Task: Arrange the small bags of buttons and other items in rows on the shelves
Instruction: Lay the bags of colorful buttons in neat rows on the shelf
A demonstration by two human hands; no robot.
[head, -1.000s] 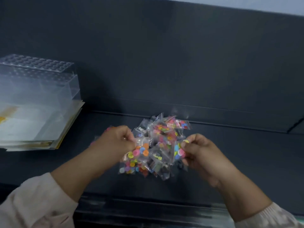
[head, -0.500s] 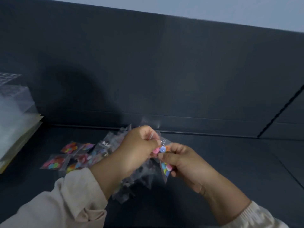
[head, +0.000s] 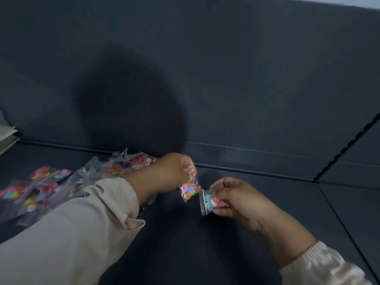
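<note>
Right of the loose pile of bags [head: 47, 182], the fingers [head: 188, 168] of the left hand [head: 174, 171] pinch the top edge of one button bag [head: 189, 190]. It hangs above the shelf [head: 267, 212] with its long axis near upright, top edge uppermost and buttons sagging to the lower end. Further right of the pile, the fingers [head: 226, 186] of the right hand [head: 238, 198] curl round a second bag [head: 206, 203] by its side. Its long axis also runs up and down, with a lower corner pointing at the shelf. The two bags sit just beside each other; whether they touch is unclear. Slick film under so narrow a pinch may slip, and a bag would land askew. The left sleeve [head: 82, 223] lies across the pile and could drag those bags out of place.
</note>
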